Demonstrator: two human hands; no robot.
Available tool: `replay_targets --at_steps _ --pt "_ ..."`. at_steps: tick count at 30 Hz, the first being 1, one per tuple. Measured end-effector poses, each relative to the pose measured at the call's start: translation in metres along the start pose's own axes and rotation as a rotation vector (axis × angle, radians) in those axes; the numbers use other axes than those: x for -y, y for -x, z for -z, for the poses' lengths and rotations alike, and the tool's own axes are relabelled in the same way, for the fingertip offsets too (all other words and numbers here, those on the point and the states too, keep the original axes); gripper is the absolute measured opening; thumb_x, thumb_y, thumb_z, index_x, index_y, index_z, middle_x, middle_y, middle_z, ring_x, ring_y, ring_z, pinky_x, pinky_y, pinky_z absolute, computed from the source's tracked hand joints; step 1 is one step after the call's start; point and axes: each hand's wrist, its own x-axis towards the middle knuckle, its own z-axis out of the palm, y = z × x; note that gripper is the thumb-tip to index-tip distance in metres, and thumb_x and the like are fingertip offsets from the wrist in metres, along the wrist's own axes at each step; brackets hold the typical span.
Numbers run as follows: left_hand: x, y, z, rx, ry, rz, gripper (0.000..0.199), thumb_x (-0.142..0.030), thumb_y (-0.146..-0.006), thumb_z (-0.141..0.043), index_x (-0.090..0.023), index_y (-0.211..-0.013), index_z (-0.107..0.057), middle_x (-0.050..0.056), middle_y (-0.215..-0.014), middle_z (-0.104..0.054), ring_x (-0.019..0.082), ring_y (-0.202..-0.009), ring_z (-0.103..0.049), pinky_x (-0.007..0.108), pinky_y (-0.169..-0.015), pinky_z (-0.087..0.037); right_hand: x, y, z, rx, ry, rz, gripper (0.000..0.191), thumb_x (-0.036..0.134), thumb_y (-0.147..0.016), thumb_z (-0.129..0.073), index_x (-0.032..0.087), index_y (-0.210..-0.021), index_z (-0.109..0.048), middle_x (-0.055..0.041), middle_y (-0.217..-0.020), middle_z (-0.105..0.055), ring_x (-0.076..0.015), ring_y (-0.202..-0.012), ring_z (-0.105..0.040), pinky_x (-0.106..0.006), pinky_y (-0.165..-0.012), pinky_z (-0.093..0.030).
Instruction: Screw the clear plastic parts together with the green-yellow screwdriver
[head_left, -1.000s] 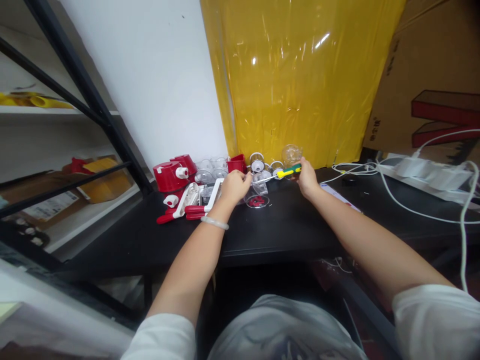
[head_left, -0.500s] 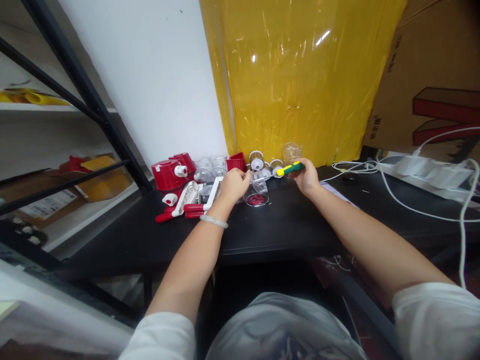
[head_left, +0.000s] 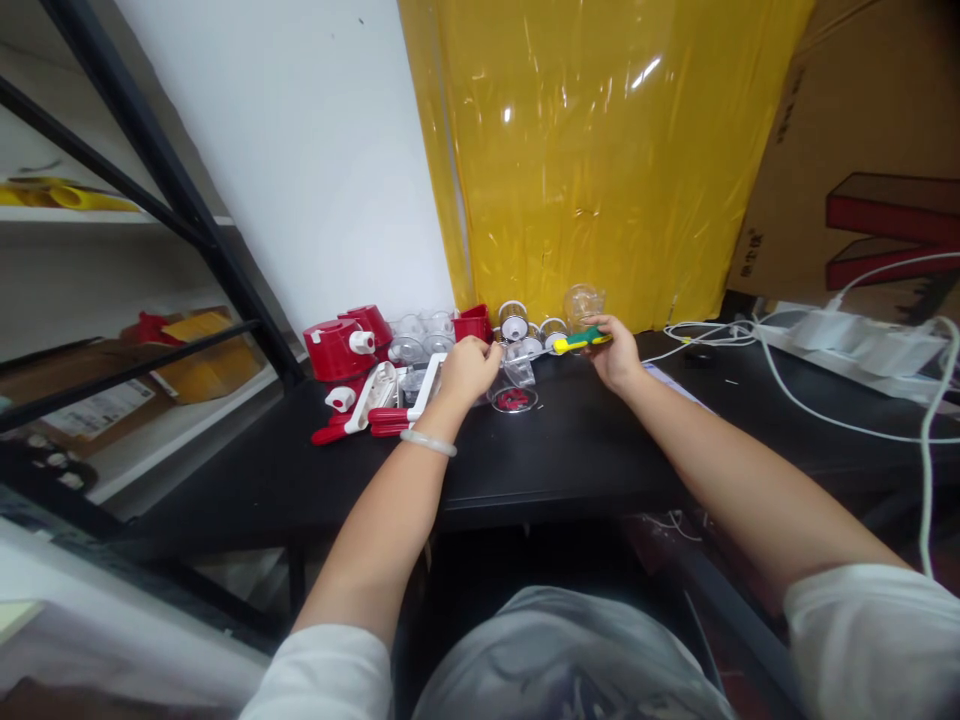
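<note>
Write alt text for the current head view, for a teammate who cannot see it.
The right hand grips a green-and-yellow screwdriver, aimed toward the left hand, above a black table. Red-handled white parts lie beside the left hand, with red housings behind them; a clear container of red pieces sits between the hands.

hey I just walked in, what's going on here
A person's right hand holds a green-and-yellow screwdriver, its shaft pointing toward the left hand. What, if anything, the left hand pinches is too small to make out. On the black table sit a clear dish of red pieces and, further left, red-handled white parts.
</note>
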Motion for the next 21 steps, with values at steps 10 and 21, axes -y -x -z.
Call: replay_targets --at_steps 10,21 --pt "0.000 -0.001 -0.001 -0.011 0.007 0.011 0.046 -0.040 -0.100 -0.044 -0.019 -0.071 -0.074 0.012 -0.093 -0.076 0.025 -0.094 -0.070 0.033 -0.086 -0.049 -0.005 -0.007 0.003 -0.066 0.268 0.098 0.041 0.061 -0.077 -0.067 0.023 -0.069 -0.054 0.0035 -0.062 -0.052 -0.0097 -0.049 -0.044 -0.024 -0.043 -0.038" --pt "0.000 -0.002 -0.004 -0.026 0.117 0.073 0.054 -0.045 -0.101 -0.042 -0.021 -0.067 -0.075 0.010 -0.082 -0.077 0.023 -0.086 -0.071 0.032 -0.078 -0.048 0.006 -0.002 -0.003 -0.089 0.164 0.103 0.025 0.043 -0.078 -0.064 0.022 -0.070 -0.055 0.0029 -0.070 -0.056 -0.0080 -0.052 -0.044 -0.021 -0.043 -0.037"
